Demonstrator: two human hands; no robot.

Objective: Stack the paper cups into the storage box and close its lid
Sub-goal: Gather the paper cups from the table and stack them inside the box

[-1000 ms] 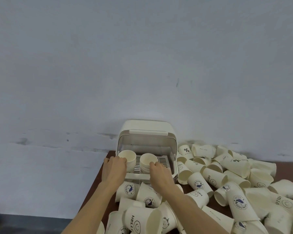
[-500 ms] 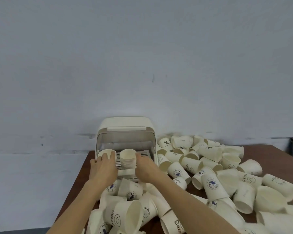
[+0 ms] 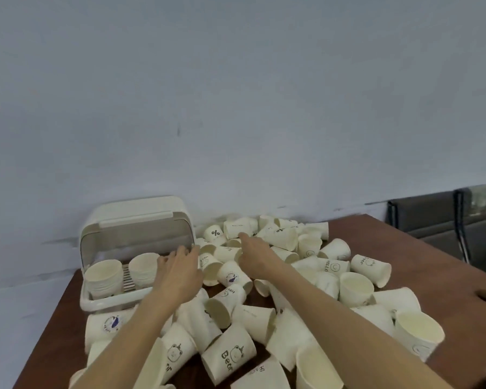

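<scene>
Both hands have left the two cup stacks in the open storage box at the counter's back left corner. The left hand, fingers relaxed and empty, sits by the box's right edge; the right hand reaches into the loose paper cups, so another pick looks next. Right fingertips are hidden among cups; grip cannot be told.

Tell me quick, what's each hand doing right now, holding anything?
Left hand: open, fingers spread at the storage box, holding nothing.
Right hand: open, reaching over the loose paper cups, holding nothing.
</scene>
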